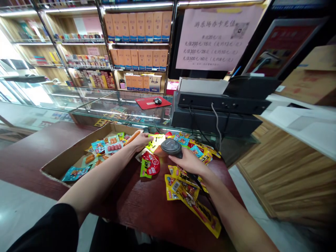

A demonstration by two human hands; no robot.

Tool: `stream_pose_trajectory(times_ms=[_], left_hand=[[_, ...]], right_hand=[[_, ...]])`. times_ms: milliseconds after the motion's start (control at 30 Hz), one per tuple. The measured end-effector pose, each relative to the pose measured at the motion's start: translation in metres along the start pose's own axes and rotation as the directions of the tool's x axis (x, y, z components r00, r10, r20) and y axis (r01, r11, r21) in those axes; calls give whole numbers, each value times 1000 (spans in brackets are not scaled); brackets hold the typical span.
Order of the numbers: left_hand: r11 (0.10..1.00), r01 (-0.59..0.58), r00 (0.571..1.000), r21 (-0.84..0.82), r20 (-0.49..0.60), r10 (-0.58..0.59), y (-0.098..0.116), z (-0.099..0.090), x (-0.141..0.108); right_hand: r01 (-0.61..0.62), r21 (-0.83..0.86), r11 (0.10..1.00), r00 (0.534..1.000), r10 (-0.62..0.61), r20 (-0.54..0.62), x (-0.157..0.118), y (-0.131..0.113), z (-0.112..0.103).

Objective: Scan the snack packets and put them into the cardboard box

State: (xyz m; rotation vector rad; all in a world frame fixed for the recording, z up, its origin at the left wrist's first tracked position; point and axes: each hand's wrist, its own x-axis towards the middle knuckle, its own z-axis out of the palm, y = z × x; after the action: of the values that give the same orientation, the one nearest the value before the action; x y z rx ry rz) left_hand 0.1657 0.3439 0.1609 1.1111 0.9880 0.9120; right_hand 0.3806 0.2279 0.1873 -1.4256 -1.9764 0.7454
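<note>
My left hand (pixel 141 141) pinches the edge of a yellow-green snack packet (pixel 157 140), which is brightly lit. In my right hand (pixel 189 160) is a dark barcode scanner (pixel 171 147), its head pointing at that packet. Below them on the dark red table (pixel 126 196) lie a red and green snack packet (pixel 151 165) and a pile of long yellow snack packets (pixel 187 194). More packets (pixel 196 150) are spread behind my right hand. Left of my left hand stands an open cardboard box (pixel 56 164) with several small packets (pixel 114 147) in it.
Behind the table runs a glass display counter (pixel 115 101) with a red mouse pad (pixel 143 103) and mouse. A black cash drawer (pixel 212 119) with hanging cables stands at the back right. A wooden cabinet (pixel 291 175) is on the right, stocked shelves (pixel 139 43) at the back.
</note>
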Motion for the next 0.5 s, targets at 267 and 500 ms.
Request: stream_pose_trajectory(times_ms=[267,500], left_hand=[[1000,-20,999,5,34,20,10,2,-6],[981,-157,985,114,-52,164,58,-53,-34]], right_hand=[[-37,55,998,999,38,-23,-3,-10,-7],[-194,94,976,980,189,63,-4,-6,-12]])
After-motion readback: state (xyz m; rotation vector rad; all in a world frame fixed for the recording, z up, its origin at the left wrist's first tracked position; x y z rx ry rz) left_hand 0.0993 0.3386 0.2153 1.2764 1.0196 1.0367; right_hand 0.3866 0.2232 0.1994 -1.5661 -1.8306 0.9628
